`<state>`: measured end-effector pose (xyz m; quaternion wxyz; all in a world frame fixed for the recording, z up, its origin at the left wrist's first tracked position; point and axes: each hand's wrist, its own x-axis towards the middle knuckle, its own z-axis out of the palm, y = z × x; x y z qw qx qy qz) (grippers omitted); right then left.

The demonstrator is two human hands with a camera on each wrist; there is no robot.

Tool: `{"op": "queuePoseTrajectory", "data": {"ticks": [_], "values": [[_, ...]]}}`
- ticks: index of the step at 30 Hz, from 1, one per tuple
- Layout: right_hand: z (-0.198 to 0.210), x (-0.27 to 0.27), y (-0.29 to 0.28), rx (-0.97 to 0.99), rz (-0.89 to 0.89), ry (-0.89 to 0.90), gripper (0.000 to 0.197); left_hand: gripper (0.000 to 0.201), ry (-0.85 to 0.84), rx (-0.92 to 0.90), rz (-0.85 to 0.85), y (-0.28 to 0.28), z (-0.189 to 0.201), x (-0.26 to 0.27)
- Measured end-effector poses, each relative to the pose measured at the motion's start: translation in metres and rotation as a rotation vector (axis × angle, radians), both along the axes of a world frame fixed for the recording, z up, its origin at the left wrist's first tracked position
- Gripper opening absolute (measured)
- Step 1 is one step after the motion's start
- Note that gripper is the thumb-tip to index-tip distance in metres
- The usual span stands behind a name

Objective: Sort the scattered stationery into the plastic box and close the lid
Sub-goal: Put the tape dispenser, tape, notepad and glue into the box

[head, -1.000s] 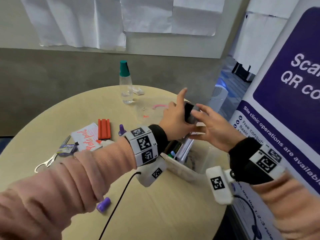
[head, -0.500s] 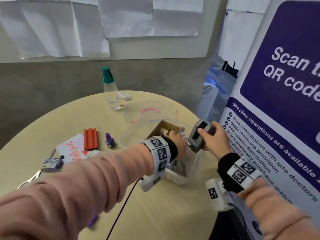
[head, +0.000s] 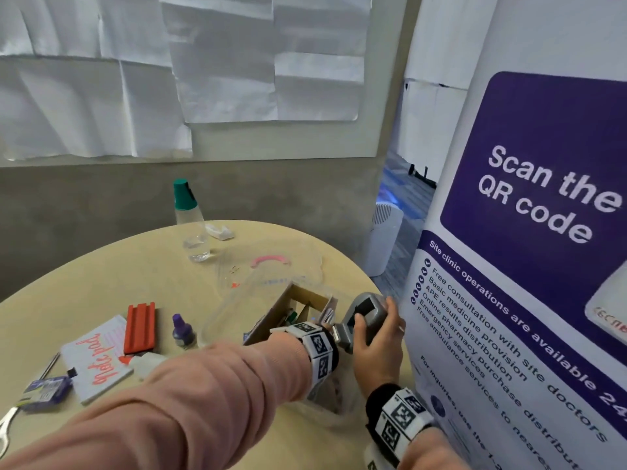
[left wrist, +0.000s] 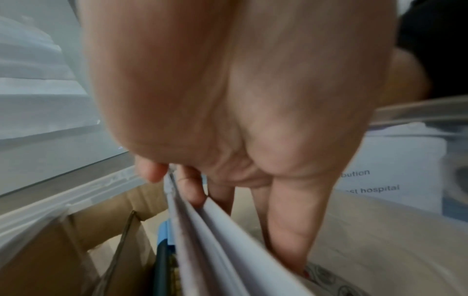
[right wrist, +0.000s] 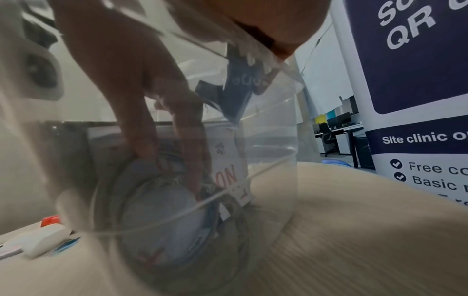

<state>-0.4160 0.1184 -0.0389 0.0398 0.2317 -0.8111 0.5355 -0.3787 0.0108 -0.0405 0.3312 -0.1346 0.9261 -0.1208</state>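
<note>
Left hand [left wrist: 240, 100] is down inside the clear plastic box [head: 220, 310] at the desk's [head: 101, 279] three o'clock edge, fingers [left wrist: 286, 230] extended, pushing white papers [left wrist: 215, 240] aside, grip relaxed. Right hand [head: 376, 347] grips a grey stapler [head: 364, 312] over the box rim. Notepad [head: 98, 357] and red block [head: 139, 328] lie at nine o'clock.

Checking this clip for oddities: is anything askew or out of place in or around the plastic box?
Yes. The cardboard box sits tilted inside the plastic box, one corner poking above the rim.
</note>
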Motion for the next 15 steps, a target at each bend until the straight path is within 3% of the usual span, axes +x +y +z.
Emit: {"op": "queuePoseTrajectory", "data": {"ticks": [6, 11, 15], "values": [[-0.002, 0.0, 0.001, 0.132, 0.057, 0.074, 0.06, 0.053, 0.107, -0.001, 0.078, -0.003, -0.021, 0.002], [-0.002, 0.0, 0.0, 0.162, 0.059, 0.073, 0.059, 0.068, 0.203, 0.049, 0.044, -0.012, -0.031, 0.009], [-0.002, 0.0, 0.001, 0.167, 0.078, 0.071, 0.056, 0.065, 0.086, -0.061, -0.027, -0.007, -0.029, 0.011]]}}
